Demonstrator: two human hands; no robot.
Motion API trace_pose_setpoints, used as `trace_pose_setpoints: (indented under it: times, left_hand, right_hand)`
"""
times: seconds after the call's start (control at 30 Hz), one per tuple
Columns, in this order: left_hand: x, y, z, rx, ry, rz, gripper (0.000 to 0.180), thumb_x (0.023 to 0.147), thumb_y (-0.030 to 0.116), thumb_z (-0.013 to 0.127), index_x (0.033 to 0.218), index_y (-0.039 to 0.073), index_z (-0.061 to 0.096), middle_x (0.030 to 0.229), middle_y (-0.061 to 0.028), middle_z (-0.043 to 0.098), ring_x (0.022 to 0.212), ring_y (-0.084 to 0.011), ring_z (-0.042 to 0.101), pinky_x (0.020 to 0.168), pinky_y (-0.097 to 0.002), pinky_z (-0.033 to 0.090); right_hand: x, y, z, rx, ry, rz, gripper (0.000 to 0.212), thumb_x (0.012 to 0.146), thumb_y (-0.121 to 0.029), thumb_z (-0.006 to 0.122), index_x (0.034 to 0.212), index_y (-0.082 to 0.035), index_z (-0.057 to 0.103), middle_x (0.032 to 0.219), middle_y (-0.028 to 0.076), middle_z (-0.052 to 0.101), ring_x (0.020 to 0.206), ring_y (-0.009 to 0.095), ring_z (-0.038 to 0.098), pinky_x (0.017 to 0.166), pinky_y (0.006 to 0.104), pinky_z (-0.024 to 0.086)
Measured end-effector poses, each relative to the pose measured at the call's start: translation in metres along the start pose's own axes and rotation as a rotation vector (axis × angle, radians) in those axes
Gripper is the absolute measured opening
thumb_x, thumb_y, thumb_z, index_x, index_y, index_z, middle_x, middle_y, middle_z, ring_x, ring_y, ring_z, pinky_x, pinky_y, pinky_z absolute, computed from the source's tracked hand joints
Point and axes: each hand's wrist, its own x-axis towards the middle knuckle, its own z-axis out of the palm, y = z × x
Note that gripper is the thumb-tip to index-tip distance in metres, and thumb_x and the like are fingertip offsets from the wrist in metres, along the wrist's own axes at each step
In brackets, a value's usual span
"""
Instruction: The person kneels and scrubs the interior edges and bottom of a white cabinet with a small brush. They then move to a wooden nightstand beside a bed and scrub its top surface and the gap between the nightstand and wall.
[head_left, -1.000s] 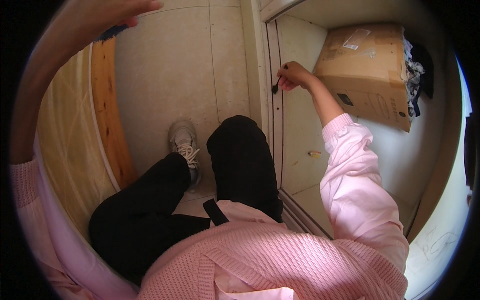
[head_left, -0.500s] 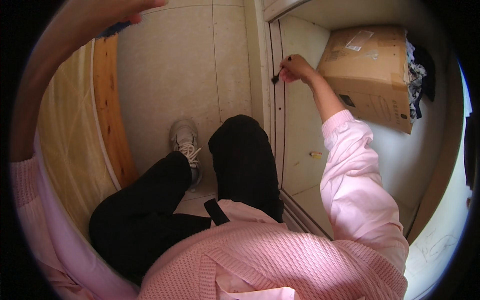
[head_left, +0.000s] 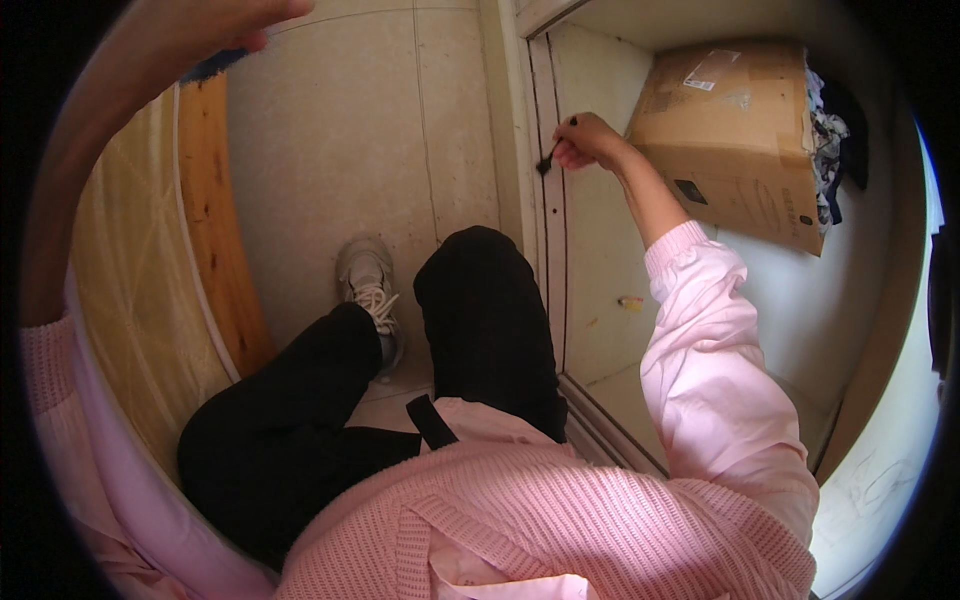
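Note:
My right hand (head_left: 590, 140) is closed round a small black brush (head_left: 546, 163), pinching its thin handle. The dark tip of the brush is at the grooved sill (head_left: 553, 215) along the cabinet's front; whether it touches cannot be told. At the upper left my left hand (head_left: 225, 18) is cut off by the picture's edge. Two of its fingertips show, curled, beside something dark blue and fuzzy (head_left: 215, 66), perhaps cloth. What that hand grips, if anything, is hidden.
Inside the cabinet (head_left: 590, 250) stands a cardboard box (head_left: 730, 150), with patterned and dark cloth (head_left: 828, 150) spilling from its open side. A small yellowish scrap (head_left: 630, 303) lies nearer me. On the left runs a wooden edge (head_left: 215, 220) beside yellow padding (head_left: 130, 260).
The whole view has shifted slightly. My right hand and the brush have moved a little down and left along the sill. My left hand keeps nearly the same place.

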Motion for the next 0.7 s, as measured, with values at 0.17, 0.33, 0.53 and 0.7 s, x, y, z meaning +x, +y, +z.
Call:
trace_pose_setpoints:
  times: [0.17, 0.33, 0.53, 0.7]
  left_hand:
    - [0.000, 0.003, -0.002, -0.004, -0.022, -0.025, 0.022, 0.084, 0.011, 0.063, 0.096, -0.008, 0.063, 0.080, -0.0056, 0.055, 0.065, -0.0101, 0.058, 0.056, -0.0228, 0.047]
    - [-0.003, -0.013, 0.006, 0.013, 0.032, 0.043, 0.022, 0.084, 0.011, 0.063, 0.095, -0.008, 0.064, 0.079, -0.0056, 0.056, 0.064, -0.0098, 0.058, 0.056, -0.0229, 0.047]
    - [-0.002, -0.007, 0.001, 0.031, 0.009, -0.006, 0.020, 0.084, 0.010, 0.063, 0.096, -0.007, 0.064, 0.079, -0.0060, 0.057, 0.065, -0.0105, 0.059, 0.056, -0.0230, 0.047]
    - [0.007, -0.041, 0.011, 0.027, 0.019, 0.051, 0.022, 0.084, 0.014, 0.063, 0.099, -0.001, 0.065, 0.088, -0.0070, 0.060, 0.069, -0.0105, 0.060, 0.060, -0.0227, 0.048]
  right_hand:
    - [-0.010, 0.012, 0.021, -0.132, 0.026, -0.004, 0.018, 0.085, -0.017, 0.051, 0.088, 0.000, 0.056, 0.069, 0.012, 0.064, 0.052, 0.020, 0.062, 0.048, 0.0315, 0.053]
    - [-0.027, 0.026, 0.019, -0.044, -0.172, 0.053, 0.018, 0.086, -0.018, 0.050, 0.087, -0.001, 0.056, 0.069, 0.012, 0.063, 0.053, 0.019, 0.062, 0.048, 0.0295, 0.052]
    - [-0.028, 0.028, 0.020, -0.076, -0.012, 0.011, 0.019, 0.087, -0.019, 0.049, 0.088, -0.001, 0.056, 0.069, 0.012, 0.063, 0.053, 0.019, 0.062, 0.048, 0.0305, 0.052]
    - [-0.039, 0.041, 0.031, -0.013, -0.286, 0.144, 0.021, 0.088, -0.021, 0.050, 0.090, -0.001, 0.056, 0.068, 0.011, 0.064, 0.054, 0.019, 0.062, 0.049, 0.0304, 0.053]
